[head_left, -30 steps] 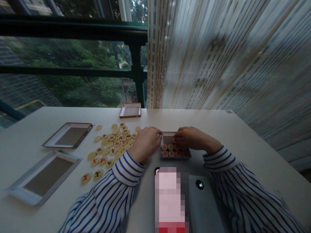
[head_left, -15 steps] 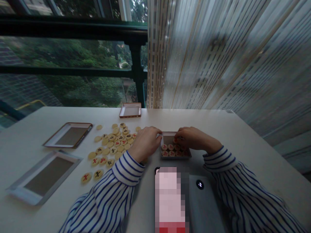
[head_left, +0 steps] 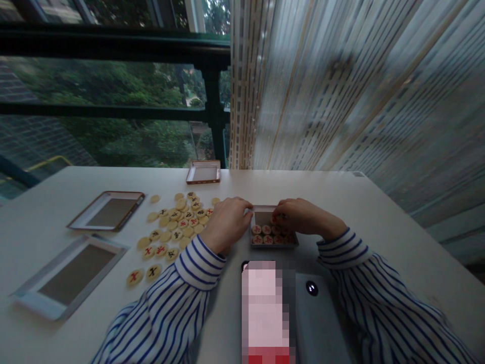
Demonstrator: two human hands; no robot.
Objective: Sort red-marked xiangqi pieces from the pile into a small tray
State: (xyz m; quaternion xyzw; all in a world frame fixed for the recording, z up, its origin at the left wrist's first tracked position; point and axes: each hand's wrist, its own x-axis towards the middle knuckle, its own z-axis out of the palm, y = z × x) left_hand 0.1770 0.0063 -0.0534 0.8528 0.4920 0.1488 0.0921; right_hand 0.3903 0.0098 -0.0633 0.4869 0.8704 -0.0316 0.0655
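Note:
A small open box (head_left: 275, 246) stands on the table in front of me, with rows of Chinese chess pieces (head_left: 267, 240) bearing red characters in its near part. My left hand (head_left: 228, 221) is at the box's left side, thumb and forefinger closed on its far left edge. Over the box's right part, my right hand (head_left: 303, 216) pinches a Chinese chess piece (head_left: 273, 219) that shows only partly beneath the fingers. Loose Chinese chess pieces (head_left: 177, 234), some face up with red or black characters and some blank side up, lie scattered left of my left hand.
Two shallow open trays, a brown-rimmed one (head_left: 141, 198) and a white one (head_left: 26, 302), lie at the left. A small box lid (head_left: 203, 182) sits at the far edge. A phone (head_left: 263, 308) and a grey device (head_left: 322, 318) lie nearest me on the white table (head_left: 397, 242).
Almost nothing differs. My right fingers shift very slightly over the piece in the box; my left hand stays at the box's edge.

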